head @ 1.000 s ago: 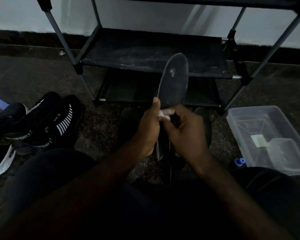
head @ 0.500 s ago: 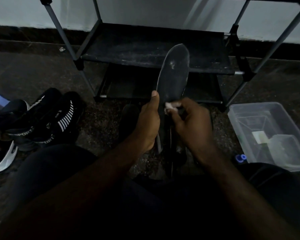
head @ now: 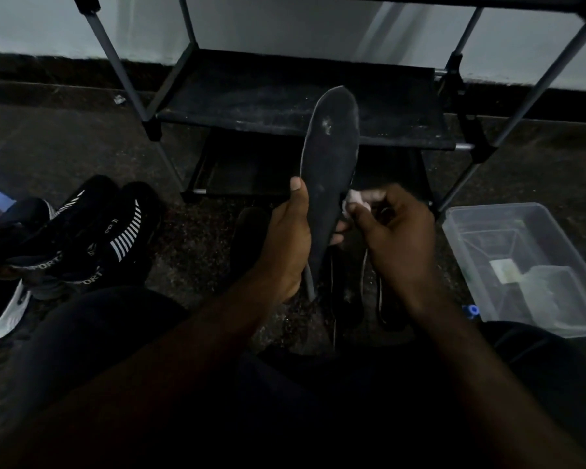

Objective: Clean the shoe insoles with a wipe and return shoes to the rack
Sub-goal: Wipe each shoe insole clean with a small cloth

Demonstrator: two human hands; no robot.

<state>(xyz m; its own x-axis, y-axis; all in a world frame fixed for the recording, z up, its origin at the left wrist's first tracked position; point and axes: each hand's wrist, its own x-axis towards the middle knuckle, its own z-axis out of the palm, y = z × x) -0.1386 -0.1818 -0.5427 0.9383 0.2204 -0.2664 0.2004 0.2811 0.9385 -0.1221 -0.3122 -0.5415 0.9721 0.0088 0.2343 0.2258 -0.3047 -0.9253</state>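
Black insole (head: 329, 170) clasped in left hand (head: 286, 242), right hand (head: 398, 238) grip pinching wipe (head: 354, 198), rack (head: 268, 96) behind, plastic tub (head: 552, 231) beside.

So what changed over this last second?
The right hand slid the wipe across the insole, from beside the left thumb to its right edge. The left hand still grips the insole upright; shoes, rack and bin unmoved.

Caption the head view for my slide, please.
Left hand holds an insole; right hand pinches a wipe at its edge.
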